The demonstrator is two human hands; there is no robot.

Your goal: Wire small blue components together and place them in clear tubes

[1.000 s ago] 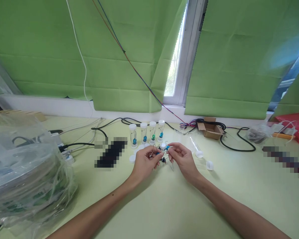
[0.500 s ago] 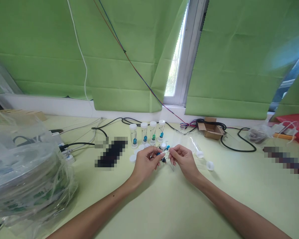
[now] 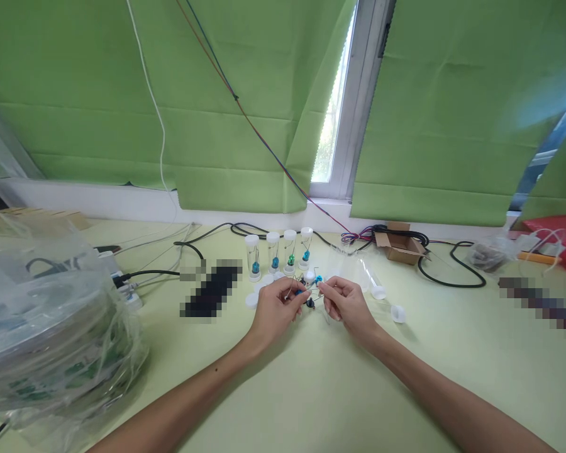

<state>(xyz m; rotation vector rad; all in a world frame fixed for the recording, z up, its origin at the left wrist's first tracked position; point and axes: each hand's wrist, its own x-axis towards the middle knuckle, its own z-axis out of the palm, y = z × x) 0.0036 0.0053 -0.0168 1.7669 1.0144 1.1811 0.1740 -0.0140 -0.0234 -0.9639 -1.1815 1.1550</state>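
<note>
Both my hands meet over the table, fingertips close together. My left hand pinches a small blue part with thin bent wires. The fingers of my right hand are closed at the end of a thin wire; their grip is partly hidden. Another small blue part lies just behind the fingertips, and a small dark part is below them. Several upright clear tubes with white caps stand behind, holding blue or green parts with wires.
White caps lie left of my hands. To the right are a clear tube and a loose cap. An open cardboard box and black cables sit behind. Plastic-wrapped reels fill the left side.
My right hand has shifted slightly, its fingertips turning beside the wire. My left hand stays nearly still with the blue part. The tubes and caps have not moved.
</note>
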